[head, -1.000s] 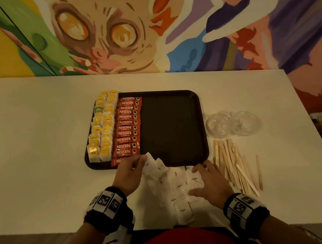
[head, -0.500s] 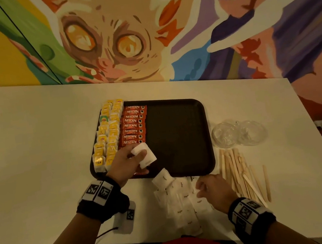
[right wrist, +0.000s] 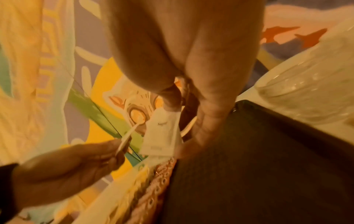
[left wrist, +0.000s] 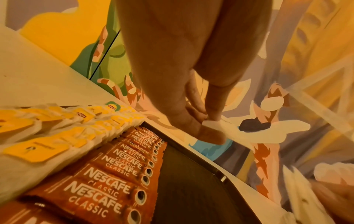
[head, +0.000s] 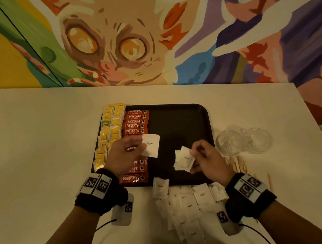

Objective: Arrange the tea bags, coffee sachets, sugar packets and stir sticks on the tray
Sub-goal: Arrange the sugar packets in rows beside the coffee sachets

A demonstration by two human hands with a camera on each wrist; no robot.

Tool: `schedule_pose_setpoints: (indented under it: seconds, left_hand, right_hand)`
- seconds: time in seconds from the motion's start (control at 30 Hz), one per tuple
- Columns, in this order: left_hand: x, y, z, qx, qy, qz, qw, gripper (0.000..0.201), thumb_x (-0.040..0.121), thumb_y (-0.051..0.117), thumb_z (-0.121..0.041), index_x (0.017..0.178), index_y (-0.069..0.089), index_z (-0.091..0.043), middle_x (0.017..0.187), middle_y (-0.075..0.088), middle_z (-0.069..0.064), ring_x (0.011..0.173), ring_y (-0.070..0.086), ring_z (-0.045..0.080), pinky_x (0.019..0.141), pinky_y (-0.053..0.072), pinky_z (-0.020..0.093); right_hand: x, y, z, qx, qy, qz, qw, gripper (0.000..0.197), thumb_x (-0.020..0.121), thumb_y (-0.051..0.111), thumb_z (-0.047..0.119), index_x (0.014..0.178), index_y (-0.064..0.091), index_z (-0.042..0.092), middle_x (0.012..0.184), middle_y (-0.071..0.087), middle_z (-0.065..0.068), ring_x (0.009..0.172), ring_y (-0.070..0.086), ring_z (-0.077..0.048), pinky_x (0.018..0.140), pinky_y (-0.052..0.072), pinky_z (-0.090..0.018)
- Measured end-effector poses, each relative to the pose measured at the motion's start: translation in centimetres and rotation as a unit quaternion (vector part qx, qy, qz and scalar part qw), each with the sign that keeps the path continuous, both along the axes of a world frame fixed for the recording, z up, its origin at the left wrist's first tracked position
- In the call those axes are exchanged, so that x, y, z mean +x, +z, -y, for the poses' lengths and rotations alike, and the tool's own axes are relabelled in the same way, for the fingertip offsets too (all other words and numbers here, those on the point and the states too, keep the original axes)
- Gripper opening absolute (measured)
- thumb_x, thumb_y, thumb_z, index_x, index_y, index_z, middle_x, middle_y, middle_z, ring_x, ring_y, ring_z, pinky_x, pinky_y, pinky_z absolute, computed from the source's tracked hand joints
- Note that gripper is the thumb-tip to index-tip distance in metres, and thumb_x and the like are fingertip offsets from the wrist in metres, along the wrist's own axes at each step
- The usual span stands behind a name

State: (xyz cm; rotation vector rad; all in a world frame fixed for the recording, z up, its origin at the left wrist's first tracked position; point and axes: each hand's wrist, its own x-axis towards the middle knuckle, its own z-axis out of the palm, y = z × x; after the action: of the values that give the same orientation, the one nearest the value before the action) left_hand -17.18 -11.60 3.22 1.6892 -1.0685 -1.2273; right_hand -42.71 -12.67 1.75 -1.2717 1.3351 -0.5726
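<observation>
Head view: the left hand pinches 1 white sugar packet above the black tray, beside the red coffee sachets; the yellow tea bags fill the tray's left edge in 2 columns; the right hand pinches a small bunch of sugar packets over the tray's near part; more loose sugar packets lie on the white table near the tray's front edge; wooden stir sticks lie right of the tray, near 2 clear glass dishes.

Left wrist view: thumb and fingers press on the packet's edge; sachets lie overlapped below.

Right wrist view: fingertips grip the bunch; the view is blurred.
</observation>
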Motion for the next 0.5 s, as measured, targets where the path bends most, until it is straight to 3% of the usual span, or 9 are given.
schedule_pose_setpoints:
  seconds: [0.07,0.17,0.23,0.33,0.43,0.5]
  left_hand:
    - [0.1,-0.2,0.3,0.007,0.020,-0.014,1.000,0.019,0.087,0.068,-0.014,0.105,0.067,-0.018,0.107,0.067,-0.006,0.103,0.063,0.012,0.081,0.059,0.038]
    - [-0.1,-0.2,0.9,0.024,0.056,-0.041,0.997,0.014,0.089,0.065,-0.009,0.102,0.064,-0.011,0.111,0.064,0.002,0.103,0.063,0.020,0.072,0.061,0.034]
    - [0.0,-0.3,1.3,0.040,0.067,-0.053,0.996,0.011,0.090,0.062,-0.009,0.101,0.062,-0.009,0.114,0.063,0.006,0.104,0.062,0.023,0.072,0.060,0.036]
    - [-0.3,-0.3,1.8,0.065,0.063,-0.070,0.993,0.012,0.092,0.058,-0.009,0.103,0.059,-0.015,0.114,0.062,0.005,0.104,0.060,0.024,0.077,0.059,0.041]
    - [-1.0,0.1,1.8,0.070,0.018,-0.073,0.995,0.025,0.092,0.060,-0.011,0.116,0.055,-0.019,0.116,0.061,0.001,0.098,0.062,0.015,0.063,0.057,0.023]
    - [-1.6,0.3,1.8,0.072,-0.010,-0.105,0.992,0.027,0.092,0.060,-0.011,0.117,0.054,-0.017,0.114,0.062,0.004,0.095,0.066,0.018,0.059,0.057,0.024]
  right_hand:
    - [1.1,0.4,1.1,0.018,-0.019,0.041,0.999,0.007,0.101,0.048,0.018,0.095,0.047,0.021,0.112,0.061,-0.009,0.098,0.070,-0.025,0.063,0.061,-0.033]
    - [2.5,0.7,2.2,0.040,-0.036,0.074,0.996,0.005,0.100,0.050,0.017,0.098,0.047,0.020,0.112,0.062,-0.010,0.093,0.072,-0.026,0.066,0.062,-0.042]
    - [3.2,0.6,2.9,0.046,-0.041,0.085,0.995,0.011,0.098,0.054,0.014,0.101,0.047,0.021,0.114,0.064,-0.010,0.094,0.072,-0.026,0.069,0.061,-0.047]
    - [4.1,0.6,3.4,0.052,-0.036,0.098,0.993,0.018,0.096,0.057,0.010,0.109,0.048,0.021,0.116,0.066,-0.007,0.099,0.071,-0.025,0.068,0.062,-0.044]
    - [4.9,0.6,3.4,0.049,-0.030,0.097,0.994,0.020,0.096,0.058,0.010,0.114,0.052,0.017,0.116,0.066,-0.007,0.101,0.070,-0.025,0.067,0.062,-0.042]
    - [5.3,0.3,3.2,0.041,-0.016,0.087,0.995,0.021,0.095,0.059,0.010,0.115,0.055,0.015,0.119,0.064,-0.007,0.103,0.069,-0.025,0.066,0.062,-0.043]
